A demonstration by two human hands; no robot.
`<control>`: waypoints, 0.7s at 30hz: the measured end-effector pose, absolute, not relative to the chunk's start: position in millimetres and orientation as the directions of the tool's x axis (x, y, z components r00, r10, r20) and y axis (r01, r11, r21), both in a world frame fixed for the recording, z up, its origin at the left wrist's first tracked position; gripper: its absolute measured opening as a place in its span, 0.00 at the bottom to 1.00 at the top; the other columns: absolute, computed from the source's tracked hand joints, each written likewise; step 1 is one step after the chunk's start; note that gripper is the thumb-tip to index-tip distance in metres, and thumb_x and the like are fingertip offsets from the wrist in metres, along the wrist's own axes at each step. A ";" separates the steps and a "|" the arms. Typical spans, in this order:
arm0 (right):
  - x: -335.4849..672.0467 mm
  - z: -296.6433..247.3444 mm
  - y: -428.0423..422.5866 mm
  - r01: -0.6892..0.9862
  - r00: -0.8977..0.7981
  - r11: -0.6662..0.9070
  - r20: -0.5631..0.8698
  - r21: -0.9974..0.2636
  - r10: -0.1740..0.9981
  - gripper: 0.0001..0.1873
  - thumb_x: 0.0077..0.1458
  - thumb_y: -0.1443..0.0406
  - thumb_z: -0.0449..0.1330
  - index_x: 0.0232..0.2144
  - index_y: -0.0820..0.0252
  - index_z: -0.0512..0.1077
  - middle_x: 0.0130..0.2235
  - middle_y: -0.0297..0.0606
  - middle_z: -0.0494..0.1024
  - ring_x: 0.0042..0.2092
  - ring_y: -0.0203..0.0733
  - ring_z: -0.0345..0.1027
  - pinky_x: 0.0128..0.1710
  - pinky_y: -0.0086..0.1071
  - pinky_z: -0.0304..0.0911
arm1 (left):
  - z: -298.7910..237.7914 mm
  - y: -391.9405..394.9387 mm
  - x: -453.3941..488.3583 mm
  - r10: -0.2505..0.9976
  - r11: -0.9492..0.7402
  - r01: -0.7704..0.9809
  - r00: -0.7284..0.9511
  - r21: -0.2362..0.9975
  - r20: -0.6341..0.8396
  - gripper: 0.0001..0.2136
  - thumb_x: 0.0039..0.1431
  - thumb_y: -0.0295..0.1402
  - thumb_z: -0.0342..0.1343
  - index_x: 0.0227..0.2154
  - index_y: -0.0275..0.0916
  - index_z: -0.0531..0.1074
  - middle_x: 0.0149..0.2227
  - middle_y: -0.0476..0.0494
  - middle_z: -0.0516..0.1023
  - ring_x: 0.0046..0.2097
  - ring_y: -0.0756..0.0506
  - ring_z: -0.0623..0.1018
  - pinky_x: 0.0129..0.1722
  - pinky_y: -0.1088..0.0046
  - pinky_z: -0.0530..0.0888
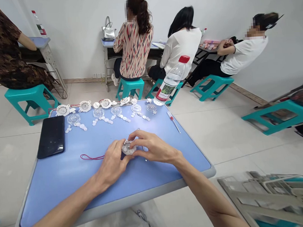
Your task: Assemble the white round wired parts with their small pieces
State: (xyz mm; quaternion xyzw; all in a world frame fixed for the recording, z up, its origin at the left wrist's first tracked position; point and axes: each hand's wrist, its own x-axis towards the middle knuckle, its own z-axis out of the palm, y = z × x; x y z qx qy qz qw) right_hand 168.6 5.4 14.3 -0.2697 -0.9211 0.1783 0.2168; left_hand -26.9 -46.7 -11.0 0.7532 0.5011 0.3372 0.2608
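Observation:
My left hand (pixel 113 162) and my right hand (pixel 152 147) meet at the middle of the blue table (pixel 68 173). Both pinch a small round white plastic part (pixel 128 147) that rests on the table top. A red cord (pixel 91 157) runs from the part out to the left. Along the far edge lie several similar round parts (pixel 85 106), clear round lids (pixel 98 112) and rows of tiny white discs (pixel 77 125).
A black phone (pixel 51 136) lies at the table's left. A water bottle (pixel 171 80) with a red cap stands at the far right corner, a small screwdriver (pixel 173 121) beside it. Several people sit on teal stools (pixel 129 87) at desks behind.

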 end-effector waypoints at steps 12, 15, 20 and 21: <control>169.0 19.4 3.7 0.427 -0.789 0.837 0.311 -0.342 0.529 0.06 0.60 0.66 0.59 0.40 0.57 0.74 0.47 0.44 0.73 0.46 0.44 0.66 0.42 0.37 0.68 | -11.2 -47.1 -28.0 0.937 -0.345 0.578 0.263 0.739 0.232 0.14 0.59 0.30 0.59 0.47 0.39 0.67 0.41 0.45 0.74 0.42 0.44 0.74 0.43 0.67 0.71; 168.3 21.0 3.6 0.413 -0.791 0.841 0.319 -0.350 0.521 0.05 0.61 0.66 0.58 0.39 0.58 0.73 0.45 0.45 0.73 0.45 0.45 0.66 0.40 0.37 0.68 | -11.6 -46.9 -27.3 0.935 -0.350 0.577 0.265 0.737 0.237 0.13 0.59 0.30 0.59 0.46 0.40 0.67 0.41 0.45 0.74 0.42 0.44 0.74 0.42 0.67 0.71; 166.1 22.7 3.4 0.392 -0.783 0.831 0.331 -0.396 0.527 0.04 0.59 0.67 0.58 0.38 0.58 0.72 0.42 0.44 0.72 0.42 0.44 0.65 0.40 0.37 0.67 | -9.1 -46.2 -26.4 0.936 -0.349 0.574 0.257 0.741 0.241 0.12 0.58 0.28 0.60 0.45 0.40 0.68 0.41 0.45 0.74 0.42 0.44 0.74 0.42 0.67 0.71; 165.7 22.7 3.4 0.383 -0.781 0.831 0.338 -0.404 0.524 0.05 0.58 0.68 0.58 0.38 0.59 0.72 0.41 0.44 0.73 0.42 0.43 0.64 0.40 0.37 0.67 | -8.6 -46.1 -26.3 0.937 -0.346 0.573 0.255 0.743 0.240 0.12 0.58 0.28 0.60 0.44 0.40 0.68 0.40 0.45 0.74 0.41 0.44 0.74 0.42 0.67 0.71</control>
